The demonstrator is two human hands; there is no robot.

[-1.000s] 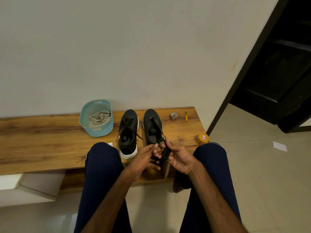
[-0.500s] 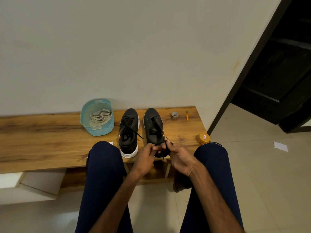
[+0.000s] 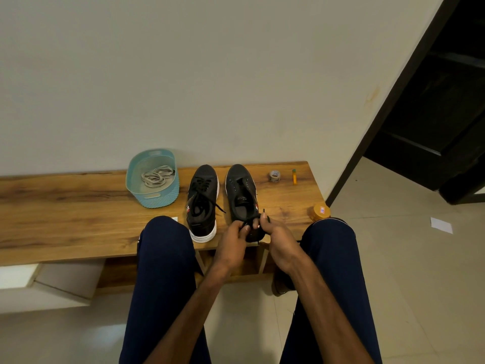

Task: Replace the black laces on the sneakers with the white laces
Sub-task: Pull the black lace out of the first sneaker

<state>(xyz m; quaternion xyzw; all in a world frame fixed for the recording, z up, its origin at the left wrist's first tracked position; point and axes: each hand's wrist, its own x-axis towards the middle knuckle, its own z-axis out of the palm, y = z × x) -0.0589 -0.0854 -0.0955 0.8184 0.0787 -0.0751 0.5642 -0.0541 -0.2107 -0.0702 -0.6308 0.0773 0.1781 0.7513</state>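
Observation:
Two black sneakers stand side by side on the wooden bench [image 3: 65,214], toes to the wall. The left sneaker [image 3: 202,203] has its black lace threaded, loose ends trailing. The right sneaker [image 3: 240,195] shows bare eyelets. At its heel my left hand [image 3: 232,239] and my right hand [image 3: 275,239] meet, both pinching a bunched black lace [image 3: 253,227] between their fingertips. White laces [image 3: 156,176] lie coiled inside a teal basket [image 3: 154,199] left of the shoes.
A small tape roll [image 3: 274,176] and an orange marker [image 3: 294,176] lie at the bench's far right. An orange-lidded jar [image 3: 319,212] sits near its right edge. My knees frame the hands. A dark doorway [image 3: 433,101] opens to the right.
Both hands stayed at the right sneaker's heel, shifting slightly while gathering the black lace into a tighter bundle.

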